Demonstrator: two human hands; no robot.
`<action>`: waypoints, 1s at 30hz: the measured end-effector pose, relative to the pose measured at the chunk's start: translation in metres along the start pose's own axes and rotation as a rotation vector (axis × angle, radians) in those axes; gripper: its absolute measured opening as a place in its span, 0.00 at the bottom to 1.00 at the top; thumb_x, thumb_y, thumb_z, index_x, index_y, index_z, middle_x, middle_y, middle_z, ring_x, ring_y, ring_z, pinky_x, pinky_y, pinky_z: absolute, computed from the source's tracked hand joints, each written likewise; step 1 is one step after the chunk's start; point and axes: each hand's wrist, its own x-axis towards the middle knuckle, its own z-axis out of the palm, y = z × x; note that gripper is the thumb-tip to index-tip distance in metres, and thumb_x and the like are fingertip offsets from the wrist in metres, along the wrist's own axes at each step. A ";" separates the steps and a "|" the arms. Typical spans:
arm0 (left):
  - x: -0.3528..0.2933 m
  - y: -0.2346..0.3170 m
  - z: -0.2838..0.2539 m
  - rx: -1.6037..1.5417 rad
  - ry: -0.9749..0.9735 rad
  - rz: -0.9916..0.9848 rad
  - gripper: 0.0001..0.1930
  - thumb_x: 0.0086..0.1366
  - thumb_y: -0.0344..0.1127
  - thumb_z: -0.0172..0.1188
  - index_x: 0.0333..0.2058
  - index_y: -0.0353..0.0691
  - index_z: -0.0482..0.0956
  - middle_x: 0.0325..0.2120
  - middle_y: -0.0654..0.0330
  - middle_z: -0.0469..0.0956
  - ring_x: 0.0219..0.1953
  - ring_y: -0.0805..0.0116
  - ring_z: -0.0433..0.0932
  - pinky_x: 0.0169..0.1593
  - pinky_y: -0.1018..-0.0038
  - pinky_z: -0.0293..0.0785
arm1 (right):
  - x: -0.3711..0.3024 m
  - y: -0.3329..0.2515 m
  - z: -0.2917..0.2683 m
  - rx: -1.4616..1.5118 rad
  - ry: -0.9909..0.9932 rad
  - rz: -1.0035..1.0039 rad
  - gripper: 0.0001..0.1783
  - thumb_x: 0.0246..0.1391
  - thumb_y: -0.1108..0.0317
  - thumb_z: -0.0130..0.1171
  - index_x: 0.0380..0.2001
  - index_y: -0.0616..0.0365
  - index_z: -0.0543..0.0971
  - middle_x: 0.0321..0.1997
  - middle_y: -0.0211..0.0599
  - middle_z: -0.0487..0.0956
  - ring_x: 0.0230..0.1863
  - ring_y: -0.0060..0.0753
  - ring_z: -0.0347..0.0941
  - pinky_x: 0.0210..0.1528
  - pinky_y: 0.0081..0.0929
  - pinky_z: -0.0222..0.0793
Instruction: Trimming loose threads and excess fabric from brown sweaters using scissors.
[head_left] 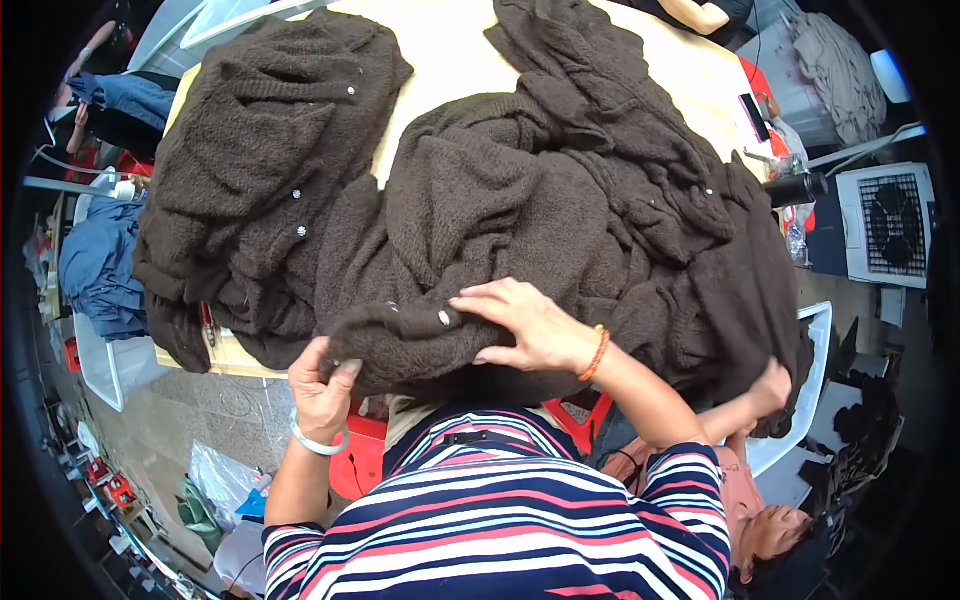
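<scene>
Mostly covered tabletop [700,65], bare far strip [445,55], left hand [322,392] pinching knit edge [400,350]

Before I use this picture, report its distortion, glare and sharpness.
Head view: edges bow toward the black rim; head view: the table glares pale, the dark knitwear loses detail in deep folds, the left hand and right hand look fairly sharp.

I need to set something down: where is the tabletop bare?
The tabletop is bare at its far middle, between the left knit heap and right knit heap, and between the latter and the dark flat object. It is crowded with knit nearest the left hand and right hand.
</scene>
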 end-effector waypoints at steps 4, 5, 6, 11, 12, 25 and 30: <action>-0.001 0.015 0.000 -0.182 -0.032 -0.035 0.18 0.58 0.19 0.61 0.49 0.34 0.75 0.43 0.57 0.80 0.45 0.70 0.78 0.52 0.72 0.72 | 0.000 0.009 0.007 -0.137 -0.098 0.163 0.43 0.43 0.59 0.69 0.63 0.49 0.63 0.60 0.40 0.67 0.58 0.44 0.65 0.59 0.40 0.61; -0.003 0.013 -0.006 -0.143 -0.095 -0.057 0.21 0.57 0.19 0.62 0.51 0.36 0.74 0.45 0.57 0.79 0.46 0.70 0.77 0.54 0.71 0.72 | -0.006 0.015 0.005 -0.082 -0.080 0.199 0.44 0.42 0.59 0.70 0.63 0.50 0.62 0.60 0.42 0.66 0.58 0.47 0.67 0.58 0.41 0.64; -0.009 0.007 -0.014 -0.138 -0.092 -0.057 0.21 0.57 0.19 0.62 0.51 0.36 0.74 0.45 0.57 0.79 0.46 0.70 0.77 0.54 0.71 0.72 | -0.010 0.016 -0.001 -0.063 -0.077 0.219 0.46 0.39 0.62 0.70 0.64 0.51 0.62 0.60 0.44 0.67 0.55 0.52 0.70 0.56 0.40 0.69; -0.019 0.008 -0.015 0.030 -0.278 -0.155 0.16 0.57 0.22 0.61 0.46 0.32 0.76 0.42 0.56 0.79 0.45 0.67 0.78 0.52 0.71 0.72 | -0.027 0.005 -0.033 0.242 -0.163 0.352 0.47 0.41 0.51 0.72 0.63 0.52 0.64 0.59 0.46 0.68 0.58 0.49 0.68 0.59 0.40 0.66; -0.017 0.014 -0.010 0.169 -0.400 -0.182 0.14 0.57 0.20 0.61 0.43 0.32 0.77 0.40 0.57 0.80 0.42 0.71 0.78 0.48 0.74 0.73 | -0.027 0.002 -0.034 0.367 -0.171 0.427 0.47 0.42 0.50 0.71 0.63 0.53 0.64 0.59 0.46 0.68 0.59 0.49 0.68 0.60 0.40 0.66; 0.030 0.029 0.060 0.659 -0.633 0.298 0.36 0.47 0.27 0.71 0.56 0.35 0.68 0.47 0.50 0.74 0.42 0.58 0.78 0.50 0.67 0.73 | 0.009 -0.017 -0.078 0.544 0.421 0.086 0.16 0.48 0.72 0.65 0.42 0.63 0.78 0.41 0.35 0.81 0.43 0.24 0.76 0.47 0.23 0.71; 0.080 -0.054 0.081 0.991 -0.521 0.474 0.34 0.42 0.28 0.68 0.53 0.42 0.71 0.35 0.54 0.68 0.41 0.53 0.70 0.45 0.62 0.67 | -0.031 -0.058 -0.115 0.498 0.481 0.119 0.30 0.48 0.50 0.64 0.38 0.71 0.77 0.39 0.42 0.79 0.42 0.30 0.76 0.47 0.25 0.70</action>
